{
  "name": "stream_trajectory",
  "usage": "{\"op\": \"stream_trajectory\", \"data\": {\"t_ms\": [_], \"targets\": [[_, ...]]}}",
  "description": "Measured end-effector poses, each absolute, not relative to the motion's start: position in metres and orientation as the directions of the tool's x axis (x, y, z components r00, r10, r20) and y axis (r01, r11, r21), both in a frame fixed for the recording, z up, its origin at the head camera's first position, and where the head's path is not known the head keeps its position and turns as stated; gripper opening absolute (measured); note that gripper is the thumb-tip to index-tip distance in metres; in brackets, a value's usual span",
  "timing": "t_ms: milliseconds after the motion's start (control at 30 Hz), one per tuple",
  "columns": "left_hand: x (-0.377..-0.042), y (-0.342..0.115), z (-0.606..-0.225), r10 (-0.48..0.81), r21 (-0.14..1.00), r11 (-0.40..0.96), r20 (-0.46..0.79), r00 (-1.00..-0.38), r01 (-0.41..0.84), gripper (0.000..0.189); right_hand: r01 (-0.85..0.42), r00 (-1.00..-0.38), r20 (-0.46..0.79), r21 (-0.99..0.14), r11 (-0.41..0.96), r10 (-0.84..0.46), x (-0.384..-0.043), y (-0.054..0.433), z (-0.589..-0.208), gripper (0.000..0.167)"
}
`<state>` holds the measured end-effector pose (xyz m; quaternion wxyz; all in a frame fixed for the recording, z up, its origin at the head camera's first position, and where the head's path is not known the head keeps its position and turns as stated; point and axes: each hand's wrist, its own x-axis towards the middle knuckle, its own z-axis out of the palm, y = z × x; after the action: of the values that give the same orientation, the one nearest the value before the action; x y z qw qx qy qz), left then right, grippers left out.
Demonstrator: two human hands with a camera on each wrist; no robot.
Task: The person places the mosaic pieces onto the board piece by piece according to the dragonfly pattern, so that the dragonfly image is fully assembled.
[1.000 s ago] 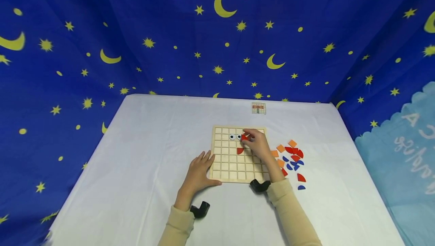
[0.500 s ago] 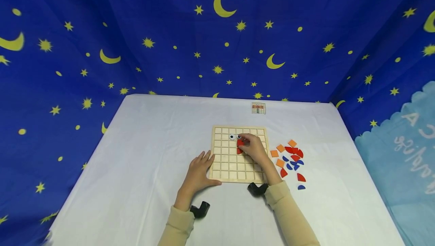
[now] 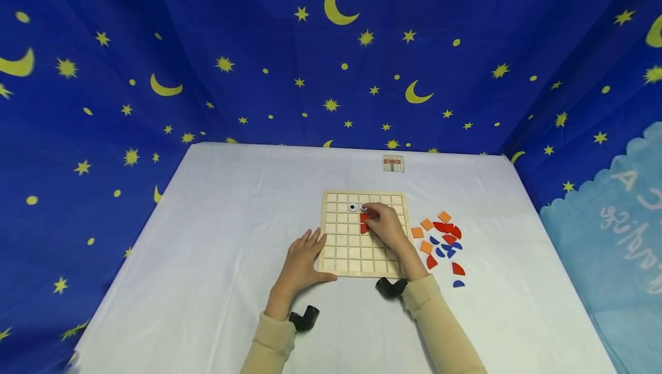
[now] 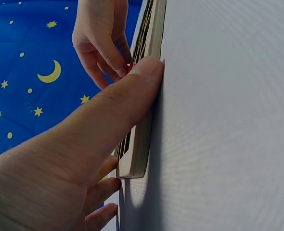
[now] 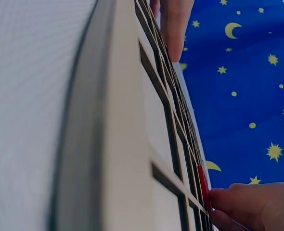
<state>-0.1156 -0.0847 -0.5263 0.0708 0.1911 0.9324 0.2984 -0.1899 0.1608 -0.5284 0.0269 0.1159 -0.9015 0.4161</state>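
A wooden grid board (image 3: 342, 249) lies on the white table. My right hand (image 3: 385, 226) pinches a red quarter-circle piece (image 3: 364, 218) at a cell in the board's upper middle. Just below it, another red piece (image 3: 364, 228) sits in the grid. In the right wrist view, thumb and finger are right at the red edge (image 5: 203, 185). One white eye piece (image 3: 353, 207) shows beside the hand; a second eye is mostly behind the fingers. My left hand (image 3: 301, 259) rests at the board's lower left corner, fingers spread along the left side, thumb (image 4: 132, 91) against the near edge.
Right of the board lie loose orange squares (image 3: 426, 247), red quarter-circles (image 3: 458, 269) and blue half-circles (image 3: 458, 284). A small pattern card (image 3: 393, 164) is at the back. Black wrist mounts (image 3: 304, 319) sit at both wrists. Blue star-patterned cloth (image 3: 289, 46) surrounds the table.
My right hand has moved left and slightly down, bringing the red piece from beside the eye to just above the other red piece. The left hand has stayed in place.
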Motion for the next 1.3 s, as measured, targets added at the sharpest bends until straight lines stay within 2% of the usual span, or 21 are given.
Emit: {"op": "stream_trajectory", "data": {"t_ms": [267,467,733,1000,1300], "targets": [[-0.118,-0.085,-0.529,0.399,0.586,0.749,-0.025,-0.917,0.310,0.102,-0.228,-0.972,0.143,-0.755,0.614,-0.185,-0.189,0.161,-0.526,0.035],[-0.118,-0.084,-0.528,0.393,0.594,0.743,-0.016,-0.919,0.307,0.100,-0.233,-0.972,0.181,-0.806,0.544,-0.149,-0.186,0.171,-0.522,0.033],[-0.118,-0.085,-0.527,0.390,0.593,0.743,-0.009,-0.921,0.309,0.100,-0.190,-0.981,0.175,-0.790,0.583,-0.083,-0.177,0.198,-0.514,0.033],[-0.114,-0.087,-0.528,0.405,0.610,0.702,0.081,-0.911,0.366,0.099,-0.147,-0.979,0.201,-0.765,0.627,0.016,-0.171,0.230,-0.516,0.033],[-0.117,-0.084,-0.529,0.385,0.599,0.744,-0.024,-0.923,0.295,0.101,-0.046,-0.963,0.219,-0.710,0.703,0.157,-0.159,0.267,-0.521,0.032]]}}
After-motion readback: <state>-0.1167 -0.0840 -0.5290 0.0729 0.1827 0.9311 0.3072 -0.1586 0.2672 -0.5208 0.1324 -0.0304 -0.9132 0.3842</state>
